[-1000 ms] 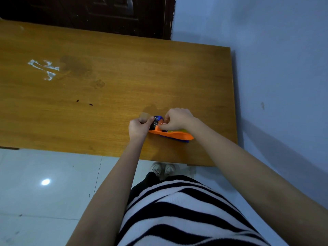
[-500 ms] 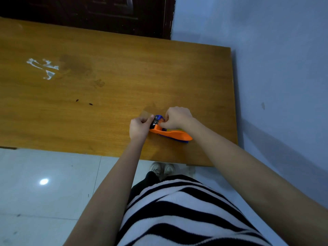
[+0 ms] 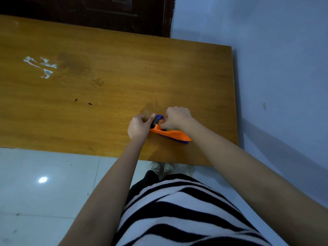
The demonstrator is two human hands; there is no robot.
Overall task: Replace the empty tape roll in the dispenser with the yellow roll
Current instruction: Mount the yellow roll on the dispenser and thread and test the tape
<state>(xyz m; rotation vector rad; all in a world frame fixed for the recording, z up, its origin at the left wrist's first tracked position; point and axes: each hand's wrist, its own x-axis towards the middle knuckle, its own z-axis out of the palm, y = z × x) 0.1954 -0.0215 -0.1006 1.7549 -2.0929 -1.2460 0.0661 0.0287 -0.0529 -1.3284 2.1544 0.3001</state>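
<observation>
An orange tape dispenser (image 3: 170, 134) with blue parts lies on the wooden table (image 3: 124, 71), near its front right corner. My right hand (image 3: 175, 118) is closed over the dispenser's top and hides the roll. Only a sliver of yellow (image 3: 170, 130) shows below my fingers. My left hand (image 3: 140, 126) is fisted at the dispenser's dark front end (image 3: 154, 121). It pinches a brownish see-through strip of tape (image 3: 147, 113) that sticks up past my knuckles. No empty roll is in view.
The table's right edge runs close to a blue-grey wall (image 3: 275, 68). A dark door (image 3: 88, 11) stands behind the table. White smears (image 3: 42, 66) and dark stains mark the left of the tabletop. My striped top and white shoes (image 3: 162, 168) show below the front edge.
Both hands stay on the dispenser. My right hand has crept slightly up and left over its top; the dispenser has barely shifted.
</observation>
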